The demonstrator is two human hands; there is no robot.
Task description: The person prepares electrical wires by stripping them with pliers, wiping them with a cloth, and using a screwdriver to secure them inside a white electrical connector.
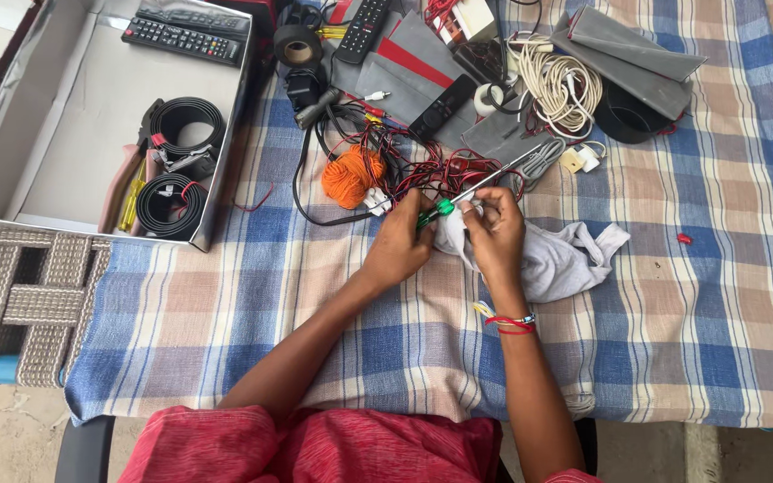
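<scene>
The left hand [397, 246] is closed on a green screwdriver [471, 192]; the right hand [496, 234] pinches a grey cloth [565, 259] on the checked table [673, 340], beside a woven chair [20, 295].

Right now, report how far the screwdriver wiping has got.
Done: nothing can be told as finished; the shaft's cleanliness is too small to judge. In hand: the left hand grips the green-handled screwdriver while the right hand presses the white cloth around its shaft. Left: the tangled red and black wires and orange twine ball lie loose on the checked tablecloth; the open box holds only a few tools.
</scene>
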